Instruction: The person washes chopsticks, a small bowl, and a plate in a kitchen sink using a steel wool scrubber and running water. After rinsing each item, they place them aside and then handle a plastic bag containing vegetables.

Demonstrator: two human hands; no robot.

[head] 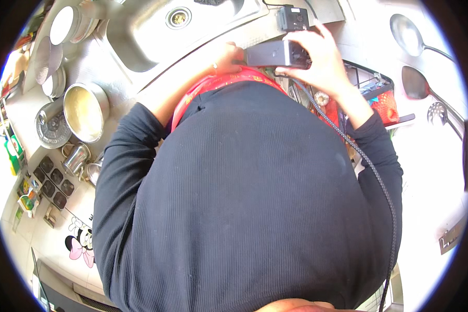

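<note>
My right hand (pixel 321 64) grips one end of a glossy dark grey rectangular device (pixel 267 54), thumb below and fingers above. A braided cable (pixel 345 134) runs from near this hand down past my right side. My left hand (pixel 229 58) is curled at the device's other end, beside the red printed cloth (pixel 195 95) at my waist. Whether its hidden fingers hold anything cannot be seen. Just beyond the device, a small black boxy unit (pixel 293 18) with a cord sits on the counter edge by the sink.
A steel sink (pixel 134 58) with a drain (pixel 178 18) lies ahead. To the left stand stacked plates (pixel 64 25), a metal pot (pixel 84 113) and a steel cup (pixel 77 158). At right are a ladle (pixel 406 35), a spatula (pixel 415 82), a skimmer (pixel 437 114) and a black wire rack (pixel 374 74).
</note>
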